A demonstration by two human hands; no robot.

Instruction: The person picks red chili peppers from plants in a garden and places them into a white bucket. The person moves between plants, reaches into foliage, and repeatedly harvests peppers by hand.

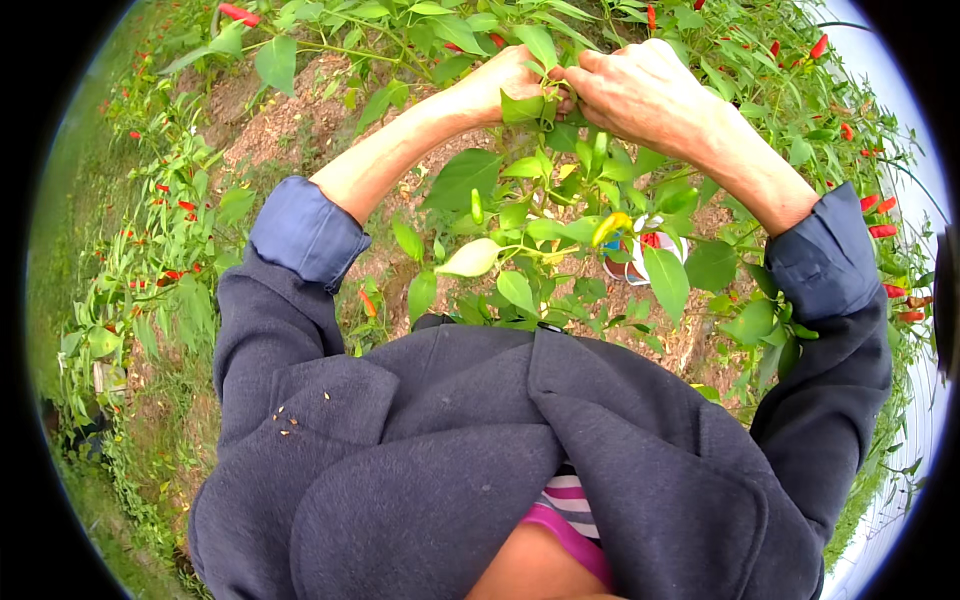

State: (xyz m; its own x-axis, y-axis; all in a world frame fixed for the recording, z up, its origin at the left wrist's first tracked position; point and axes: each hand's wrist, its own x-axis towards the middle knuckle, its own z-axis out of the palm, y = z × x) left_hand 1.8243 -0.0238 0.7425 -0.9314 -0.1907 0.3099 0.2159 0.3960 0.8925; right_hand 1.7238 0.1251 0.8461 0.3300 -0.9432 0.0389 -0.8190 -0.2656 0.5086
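My left hand and my right hand meet at the top centre, above a chilli pepper plant. Their fingertips come together around a thin leafy shoot of it. A leaf covers part of my left fingers, so the exact pinch is hidden. Just below the hands hang a green chilli and, lower left, a smaller green chilli. A yellow chilli grows nearer to my body, beside a pale leaf.
Behind the leaves, a white, red and blue item is partly hidden. Red chillies hang on plants at the right, near white sheeting. More fruiting plants line the left. Bare soil shows between rows.
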